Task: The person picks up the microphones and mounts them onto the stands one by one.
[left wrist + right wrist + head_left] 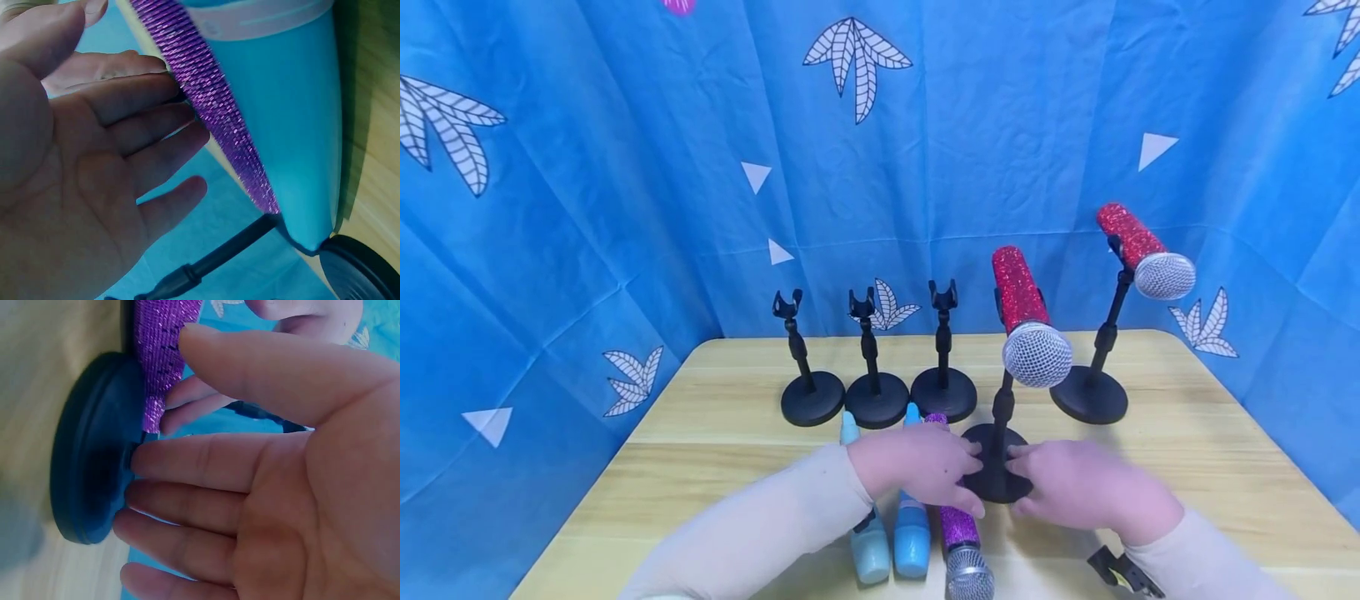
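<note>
A red glitter microphone (1018,287) with a silver mesh head sits tilted in a black stand in front of me. Both hands are at that stand's round base (996,487). My left hand (917,462) reaches over from the left, its fingertips at the base's left side, fingers loosely extended. From the right, my right hand (1086,483) touches the base with nearly straight fingers (187,503). Under and beside the left hand lie a purple glitter microphone (958,527) and two tapered blue, microphone-shaped things, one bright (912,537), one paler (871,550), partly hidden by that arm.
Three black stands with bare clips, left (812,398), middle (876,402) and right (943,395), stand in a row at the back. Another red microphone (1131,233) rests in a stand (1088,396) at the back right. A blue curtain (1000,125) hangs behind the wooden table (715,425).
</note>
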`<state>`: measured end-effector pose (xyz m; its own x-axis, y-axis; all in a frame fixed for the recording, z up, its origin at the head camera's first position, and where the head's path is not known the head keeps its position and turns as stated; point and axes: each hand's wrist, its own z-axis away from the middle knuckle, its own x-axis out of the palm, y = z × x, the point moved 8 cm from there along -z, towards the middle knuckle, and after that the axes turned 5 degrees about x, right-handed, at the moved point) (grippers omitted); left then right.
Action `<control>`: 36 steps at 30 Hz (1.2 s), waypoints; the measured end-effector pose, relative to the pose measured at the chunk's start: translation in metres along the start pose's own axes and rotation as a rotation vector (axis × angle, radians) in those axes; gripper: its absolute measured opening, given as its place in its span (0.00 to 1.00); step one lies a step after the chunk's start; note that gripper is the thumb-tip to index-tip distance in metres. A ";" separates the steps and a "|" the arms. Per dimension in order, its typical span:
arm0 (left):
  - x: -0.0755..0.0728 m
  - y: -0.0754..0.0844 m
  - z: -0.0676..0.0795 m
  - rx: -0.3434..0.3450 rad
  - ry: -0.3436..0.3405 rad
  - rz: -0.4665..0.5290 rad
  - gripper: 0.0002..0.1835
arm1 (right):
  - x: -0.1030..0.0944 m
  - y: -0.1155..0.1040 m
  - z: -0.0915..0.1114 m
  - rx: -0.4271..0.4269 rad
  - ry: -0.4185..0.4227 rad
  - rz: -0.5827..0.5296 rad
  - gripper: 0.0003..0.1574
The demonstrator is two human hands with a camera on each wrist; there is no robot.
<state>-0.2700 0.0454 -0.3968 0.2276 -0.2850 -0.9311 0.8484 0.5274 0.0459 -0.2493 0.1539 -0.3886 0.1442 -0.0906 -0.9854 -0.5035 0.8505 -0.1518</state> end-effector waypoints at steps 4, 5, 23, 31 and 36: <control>0.008 0.002 -0.006 -0.015 -0.085 -0.008 0.37 | 0.004 -0.004 -0.001 -0.007 0.011 0.014 0.32; 0.008 0.003 -0.007 -0.013 -0.096 -0.028 0.37 | 0.004 -0.004 -0.001 -0.005 0.014 0.020 0.32; -0.003 -0.013 -0.052 -0.100 -0.201 -0.084 0.37 | 0.007 0.031 -0.014 0.092 0.077 0.032 0.37; -0.014 -0.035 -0.080 -0.183 -0.190 0.012 0.37 | 0.010 0.061 -0.022 0.099 0.184 0.014 0.40; -0.020 -0.043 -0.091 -0.186 -0.176 0.047 0.37 | 0.010 0.075 -0.026 0.122 0.196 -0.015 0.42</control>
<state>-0.3549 0.1013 -0.4133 0.3581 -0.3829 -0.8515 0.7362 0.6768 0.0053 -0.3081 0.2030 -0.4121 -0.0238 -0.1924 -0.9810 -0.3938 0.9038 -0.1677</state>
